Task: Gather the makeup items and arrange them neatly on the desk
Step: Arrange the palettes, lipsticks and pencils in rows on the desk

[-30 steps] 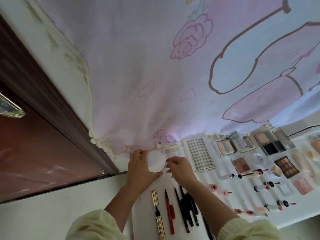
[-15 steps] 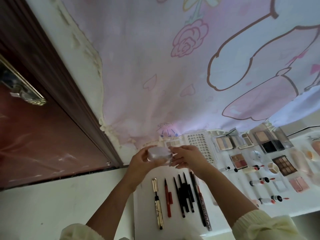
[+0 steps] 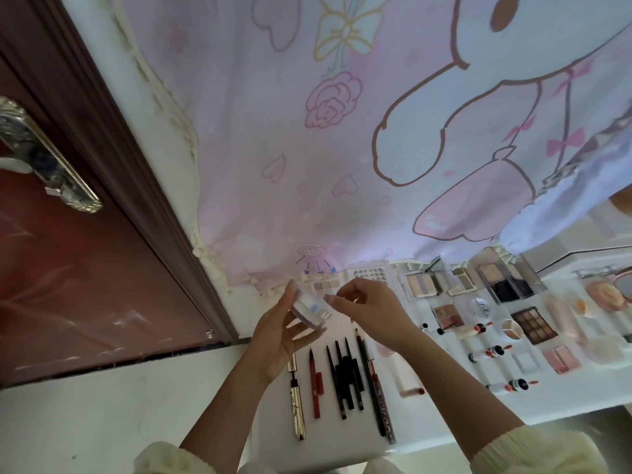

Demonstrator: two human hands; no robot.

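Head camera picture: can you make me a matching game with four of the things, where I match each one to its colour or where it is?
Things:
1. round compact
2. mascara tube
3. liner pen right next to the mascara tube
4. eyeshadow palette with rows of little squares

Matches:
A. gold
B. dark brown
C. held in the left hand, up off the desk
D. red

Right pairs: 1-C, 2-A, 3-D, 4-B.
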